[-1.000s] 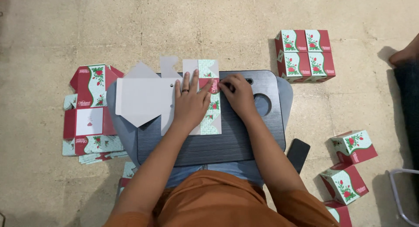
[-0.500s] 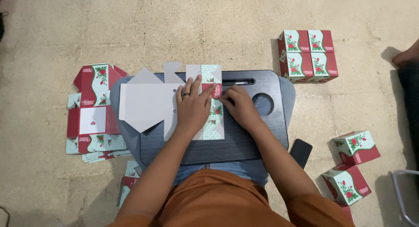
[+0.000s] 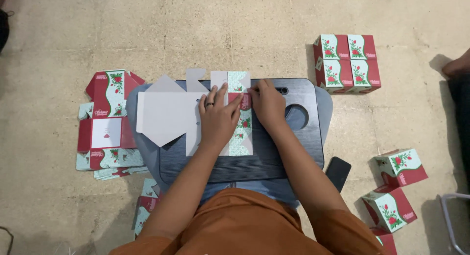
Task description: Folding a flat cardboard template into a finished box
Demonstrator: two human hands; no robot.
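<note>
A flat, unfolded cardboard box blank [image 3: 166,115] lies grey side up on a dark lap tray [image 3: 274,157], with one red-and-mint flowered panel folded over. My left hand [image 3: 219,119], a ring on one finger, presses flat on that folded panel. My right hand [image 3: 267,104] lies beside it, fingertips on the panel's right edge near the top flap. Both hands touch the blank; neither lifts it.
A pile of flat printed blanks [image 3: 105,127] sits on the floor to the left. Four folded boxes [image 3: 347,63] stand in a block at upper right, and more folded boxes [image 3: 396,186] lie at lower right. A black phone [image 3: 338,172] rests by the tray.
Both hands have slid slightly toward the far end of the folded panel, the right hand drawing closer to the left; the blank stays on the tray.
</note>
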